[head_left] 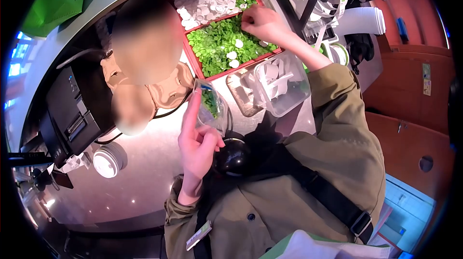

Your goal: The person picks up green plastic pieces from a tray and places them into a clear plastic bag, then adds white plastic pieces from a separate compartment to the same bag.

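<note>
My left hand point(195, 145) holds a clear plastic bag point(219, 114) upright, index finger stretched along its side and the other fingers curled. Small green pieces point(208, 102) lie inside the bag. My right hand point(263, 25) is over the right part of a red-rimmed box point(197, 66), its fingers bent together at the green pieces; whatever they pinch is hidden. Many small green pieces point(212, 44) fill this compartment, with a few white round ones among them. The compartment behind holds white pieces point(207, 3) and some green ones.
Beside the box stands a clear plastic tub point(284, 97) with white bits inside. Brown cardboard cup carriers point(169, 85) and a black machine point(74, 109) are on the left. White lids point(107, 161) are stacked on the metal counter point(144, 186). White cups point(361, 21) lie at right.
</note>
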`<state>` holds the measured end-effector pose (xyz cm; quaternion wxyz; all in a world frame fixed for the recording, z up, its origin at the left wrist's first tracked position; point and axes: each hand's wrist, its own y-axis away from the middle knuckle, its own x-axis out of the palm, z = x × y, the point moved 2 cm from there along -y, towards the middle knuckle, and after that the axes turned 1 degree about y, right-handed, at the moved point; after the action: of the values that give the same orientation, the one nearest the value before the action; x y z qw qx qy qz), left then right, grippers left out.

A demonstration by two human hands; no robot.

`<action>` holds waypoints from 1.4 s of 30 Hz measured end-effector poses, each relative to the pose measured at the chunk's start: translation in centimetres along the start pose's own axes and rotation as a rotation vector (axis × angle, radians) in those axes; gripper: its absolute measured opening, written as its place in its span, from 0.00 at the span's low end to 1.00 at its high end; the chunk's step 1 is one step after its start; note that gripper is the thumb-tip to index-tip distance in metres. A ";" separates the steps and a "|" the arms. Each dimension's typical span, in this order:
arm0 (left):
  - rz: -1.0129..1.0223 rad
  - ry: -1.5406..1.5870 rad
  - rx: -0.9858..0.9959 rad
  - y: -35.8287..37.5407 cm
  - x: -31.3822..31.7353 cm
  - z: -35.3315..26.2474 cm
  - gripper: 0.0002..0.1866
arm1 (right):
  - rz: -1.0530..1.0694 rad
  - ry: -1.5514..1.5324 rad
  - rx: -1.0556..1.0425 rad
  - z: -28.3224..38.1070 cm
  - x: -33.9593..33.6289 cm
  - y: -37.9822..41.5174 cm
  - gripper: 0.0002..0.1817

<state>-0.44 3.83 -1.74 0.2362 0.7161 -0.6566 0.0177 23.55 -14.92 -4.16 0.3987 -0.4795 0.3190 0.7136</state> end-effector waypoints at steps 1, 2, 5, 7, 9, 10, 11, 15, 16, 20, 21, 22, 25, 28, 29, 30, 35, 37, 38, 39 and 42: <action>-0.002 -0.008 0.001 0.1 -0.2 0.0 0.38 | -0.028 -0.040 -0.034 0.0 -0.4 0.1 0.11; -0.014 -0.004 0.006 0.2 -0.4 0.0 0.38 | 0.005 -0.135 -0.002 -0.1 -1.3 0.2 0.11; -0.024 0.022 0.007 0.4 -0.8 0.0 0.37 | 0.085 -0.757 0.109 -1.6 -2.4 0.3 0.12; -0.009 0.048 -0.003 0.5 -0.8 -0.2 0.37 | 0.074 -1.190 0.323 -1.9 -2.2 0.6 0.08; 0.003 0.049 -0.014 0.5 -0.9 0.2 0.37 | 0.077 -1.438 0.422 -2.6 -2.1 0.6 0.07; 0.009 0.047 -0.021 0.5 -0.9 0.3 0.37 | 0.082 -1.550 0.446 -3.3 -2.0 0.5 0.06; 0.006 0.046 -0.022 0.5 -1.0 0.3 0.37 | 0.085 -1.663 0.471 -3.8 -2.0 0.5 0.05; -0.002 0.045 -0.022 0.6 -1.2 0.0 0.37 | 0.057 -1.316 0.470 -2.8 -3.0 1.9 0.07; -0.005 0.046 -0.019 0.5 -1.3 0.0 0.37 | 0.035 -0.837 0.348 -2.7 -3.1 2.5 0.09; 0.006 0.048 -0.043 0.5 -1.3 0.6 0.37 | 0.161 0.087 -0.113 -1.9 -1.7 4.7 0.10; 0.026 0.053 -0.052 0.4 -1.3 0.7 0.37 | 0.177 0.126 -0.088 -1.6 -1.6 5.0 0.10; 0.043 0.057 -0.059 0.4 -1.3 0.7 0.37 | 0.192 0.165 -0.065 -1.4 -1.5 5.2 0.10; 0.022 0.055 -0.057 0.3 -0.9 0.5 0.37 | 0.210 0.182 -0.070 -2.0 -0.8 4.8 0.10; -0.001 0.039 -0.047 0.3 -0.9 0.5 0.37 | 0.228 0.170 -0.064 -2.1 -0.8 4.5 0.09; -0.006 0.037 -0.044 0.3 -0.9 0.5 0.37 | 0.230 0.164 -0.065 -2.1 -0.9 4.4 0.09; -0.008 0.040 -0.046 0.3 -0.9 0.5 0.37 | 0.205 0.156 -0.078 -2.1 -1.0 4.4 0.08; -0.044 0.011 -0.025 0.5 -0.6 0.2 0.35 | 0.176 -0.048 0.039 -1.1 -3.0 4.8 0.07; -0.038 0.011 -0.026 0.5 -0.6 0.2 0.35 | 0.038 -0.164 0.000 -1.7 -3.2 3.9 0.10; -0.034 0.010 -0.027 0.4 -0.7 0.2 0.35 | -0.033 -0.213 -0.039 -1.9 -3.2 3.2 0.11; -0.025 0.008 -0.030 0.4 -0.7 0.3 0.36 | -0.084 -0.243 -0.061 -2.3 -2.9 2.0 0.14; -0.005 0.031 -0.033 0.3 -0.6 0.5 0.36 | -0.216 -0.053 -0.033 -2.1 -3.1 -1.7 0.11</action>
<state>-0.96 4.17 -2.33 0.2584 0.7134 -0.6511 0.0174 26.60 -16.62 -2.10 0.4734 -0.4985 0.2429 0.6843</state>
